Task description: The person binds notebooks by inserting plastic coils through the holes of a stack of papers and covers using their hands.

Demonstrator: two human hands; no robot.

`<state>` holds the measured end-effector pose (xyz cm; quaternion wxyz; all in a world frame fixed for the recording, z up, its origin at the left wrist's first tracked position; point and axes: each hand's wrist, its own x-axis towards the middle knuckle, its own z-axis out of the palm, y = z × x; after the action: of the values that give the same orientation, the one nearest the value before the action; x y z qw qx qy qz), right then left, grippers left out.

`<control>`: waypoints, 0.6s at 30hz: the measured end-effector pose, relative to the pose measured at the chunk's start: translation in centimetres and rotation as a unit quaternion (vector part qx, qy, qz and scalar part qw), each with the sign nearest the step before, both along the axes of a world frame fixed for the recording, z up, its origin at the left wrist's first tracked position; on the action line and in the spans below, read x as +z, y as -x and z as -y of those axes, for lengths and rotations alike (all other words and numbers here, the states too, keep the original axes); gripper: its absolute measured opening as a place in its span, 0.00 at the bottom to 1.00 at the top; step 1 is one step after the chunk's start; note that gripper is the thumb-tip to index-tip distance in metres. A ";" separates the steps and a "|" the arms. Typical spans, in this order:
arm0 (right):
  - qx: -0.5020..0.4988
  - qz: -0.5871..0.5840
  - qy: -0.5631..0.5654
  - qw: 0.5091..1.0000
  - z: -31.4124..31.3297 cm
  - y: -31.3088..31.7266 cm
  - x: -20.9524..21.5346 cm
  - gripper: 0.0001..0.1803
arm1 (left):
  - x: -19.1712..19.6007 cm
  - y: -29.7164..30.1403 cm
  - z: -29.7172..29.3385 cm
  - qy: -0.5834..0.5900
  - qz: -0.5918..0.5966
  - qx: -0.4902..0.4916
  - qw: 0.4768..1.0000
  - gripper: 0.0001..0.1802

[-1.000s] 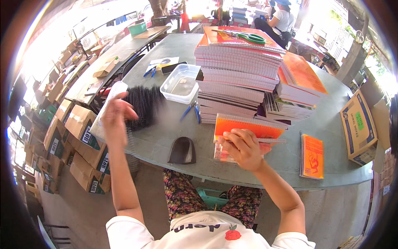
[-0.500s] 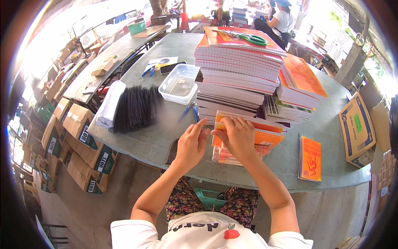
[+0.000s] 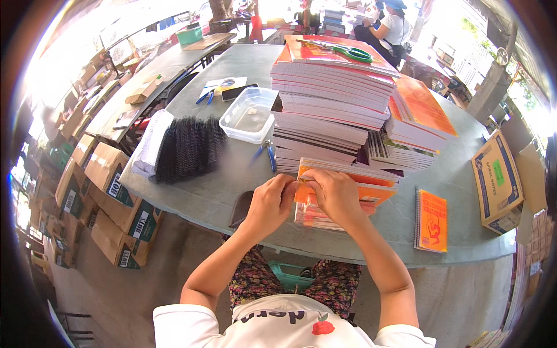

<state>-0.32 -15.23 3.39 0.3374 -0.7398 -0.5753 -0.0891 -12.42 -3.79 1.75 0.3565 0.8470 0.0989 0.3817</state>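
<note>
In front of me an orange notebook [image 3: 371,193] stands on its long edge against the tall stack of notebooks [image 3: 325,116]. My right hand [image 3: 335,194] is closed over its upper left part, thumb and fingers bent at the corner. Beside that corner my left hand [image 3: 270,200] has its fingers curled and pressed to the thumb; what they pinch is too small to make out. Both hands' fingertips nearly meet there. Below the right wrist lies a transparent-covered reddish item [image 3: 307,215], partly hidden. Blue-handled pliers [image 3: 266,154] rest left of the stack.
Black spiral coils [image 3: 191,149] lie at left beside a clear plastic box [image 3: 249,119]. Green-handled scissors [image 3: 342,51] top the stack. One spiral notebook [image 3: 431,220] lies at right, near an open carton [image 3: 498,182]. Cartons [image 3: 122,232] are piled left of the table; a person sits far back.
My left hand's fingers, stretched out before, have curled in and pressed together at the notebook's corner. The right fingers have bent closer toward them; the notebook stays about where it was.
</note>
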 end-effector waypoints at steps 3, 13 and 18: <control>-0.001 -0.022 0.019 1.000 0.2 0.2 0.4 0.08 | 0.0 0.1 0.2 -0.004 0.003 0.014 1.000 0.05; 0.034 -0.029 -0.020 0.999 -0.6 0.5 0.6 0.10 | -0.9 -0.3 -1.4 -0.156 0.107 0.030 0.981 0.08; 0.072 -0.053 0.027 0.996 0.2 -0.1 0.9 0.14 | 1.2 0.9 -4.5 0.050 -0.105 -0.111 0.987 0.13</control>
<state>-0.22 -15.44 4.31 0.3526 -0.7090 -0.6107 -0.0093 -13.35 0.72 2.97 0.4260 0.8694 0.0601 0.2430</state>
